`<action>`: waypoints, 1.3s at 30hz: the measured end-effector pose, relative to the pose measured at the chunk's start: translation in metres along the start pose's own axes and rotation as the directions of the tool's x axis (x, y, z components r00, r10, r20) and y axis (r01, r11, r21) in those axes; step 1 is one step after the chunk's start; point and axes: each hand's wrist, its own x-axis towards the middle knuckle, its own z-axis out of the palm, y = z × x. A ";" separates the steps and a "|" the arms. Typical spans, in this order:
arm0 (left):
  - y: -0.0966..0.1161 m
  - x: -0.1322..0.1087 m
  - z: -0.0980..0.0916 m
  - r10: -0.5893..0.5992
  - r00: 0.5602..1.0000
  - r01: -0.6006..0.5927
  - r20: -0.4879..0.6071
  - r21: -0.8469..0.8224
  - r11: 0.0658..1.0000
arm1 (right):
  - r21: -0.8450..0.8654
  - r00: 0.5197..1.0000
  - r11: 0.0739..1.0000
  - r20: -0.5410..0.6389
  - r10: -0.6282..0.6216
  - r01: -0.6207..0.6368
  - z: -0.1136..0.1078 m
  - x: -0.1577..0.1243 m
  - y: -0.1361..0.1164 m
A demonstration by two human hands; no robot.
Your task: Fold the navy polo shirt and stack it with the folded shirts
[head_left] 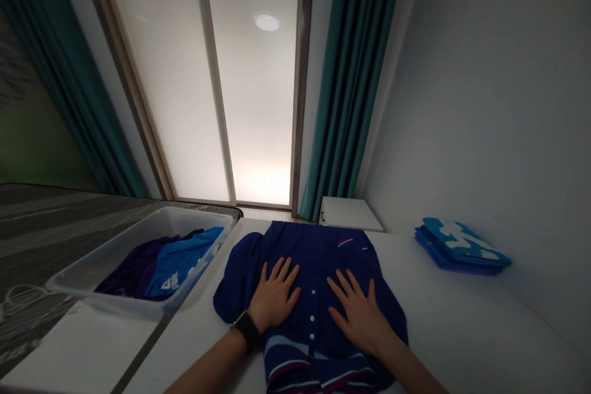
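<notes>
A navy blue polo shirt (314,258) lies spread on the white table, its striped collar toward me and a short row of white buttons down the middle. My left hand (274,295) rests flat on the left half of the shirt, fingers spread, with a dark watch on the wrist. On the right half, my right hand (357,311) also lies flat with its fingers apart. Neither hand grips the cloth. A sleeve sticks out at the left, and my right forearm covers part of the shirt's lower right side.
A clear plastic bin (111,305) with purple and blue clothes (180,261) stands at the left. Folded blue-and-white clothes (464,243) are stacked at the right by the wall. A white cabinet (351,214) stands beyond the white table (452,332).
</notes>
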 end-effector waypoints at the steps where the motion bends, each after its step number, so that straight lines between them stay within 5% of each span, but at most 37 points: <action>1: 0.002 -0.004 0.000 0.000 1.000 0.000 -0.002 0.000 1.000 | 0.004 1.000 1.000 -0.002 -0.006 0.006 0.001 -0.004 0.000; 13: 0.019 -0.030 -0.004 -0.006 1.000 0.006 -0.009 0.012 1.000 | 0.023 0.998 0.999 -0.029 -0.047 0.047 0.004 -0.023 0.001; 21: 0.003 0.040 -0.040 0.045 0.998 -0.036 0.044 -0.182 0.983 | 0.049 0.997 0.998 -0.064 -0.044 0.047 0.007 -0.022 0.002; 26: -0.016 0.071 -0.016 0.024 0.980 -0.093 -0.198 -0.350 0.932 | 0.051 0.998 0.998 -0.042 -0.042 0.044 0.004 -0.023 0.001; 31: -0.024 0.064 0.006 0.113 0.976 -0.168 -0.189 -0.307 0.937 | 0.045 0.998 0.998 -0.061 -0.032 0.035 0.008 -0.022 0.002; 39: -0.023 0.059 0.000 0.122 0.979 -0.165 -0.164 -0.282 0.945 | 0.014 0.988 0.995 -0.122 0.097 -0.096 0.015 -0.016 0.010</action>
